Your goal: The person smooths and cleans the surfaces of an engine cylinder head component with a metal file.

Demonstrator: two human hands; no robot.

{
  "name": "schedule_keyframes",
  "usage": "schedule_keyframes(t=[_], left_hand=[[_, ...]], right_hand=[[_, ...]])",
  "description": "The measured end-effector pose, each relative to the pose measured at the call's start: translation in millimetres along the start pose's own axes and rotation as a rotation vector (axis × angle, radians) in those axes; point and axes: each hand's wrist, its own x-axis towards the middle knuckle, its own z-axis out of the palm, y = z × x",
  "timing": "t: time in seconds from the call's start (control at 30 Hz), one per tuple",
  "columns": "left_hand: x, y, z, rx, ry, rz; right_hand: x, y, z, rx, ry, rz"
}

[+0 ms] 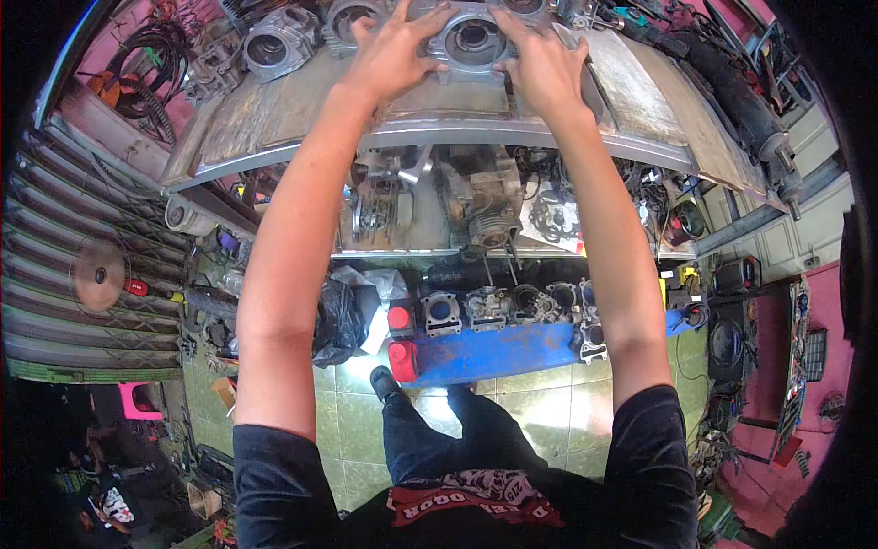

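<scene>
A silver engine cylinder block [469, 71] with a round bore stands on the worn wooden bench top [274, 114] at the far side. My left hand [393, 53] grips its left side, index finger along the upper edge and thumb low on the flange. On the opposite side my right hand [547, 75] holds it the same way, fingers spread around the rim. Two similar silver castings sit left of it: one engine casting [277, 46] farther off, another block [350, 23] close behind my left hand.
Under the bench top, a shelf bears greasy engine parts [485, 197]. Below stands a blue bench [494, 352] with several cylinder parts and red containers [401, 361]. A black plastic bag [340, 329] lies beside it. A dark shock-absorber-like tube [732, 110] lies at right. Another person [110, 503] is at lower left.
</scene>
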Motion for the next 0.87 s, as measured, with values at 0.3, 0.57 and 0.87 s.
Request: schedule_keyframes(t=[0.3, 0.57, 0.87], left_hand=[[23, -22, 22, 0.095, 0.090, -0.036], [34, -87, 46, -0.136, 0.321, 0.290], [60, -47, 44, 0.281, 0.090, -0.075]], right_hand=[[36, -9, 17, -0.428, -0.392, 0.384], [51, 7, 48, -0.370, -0.440, 0.523], [50, 32, 53, -0.392, -0.347, 0.468]])
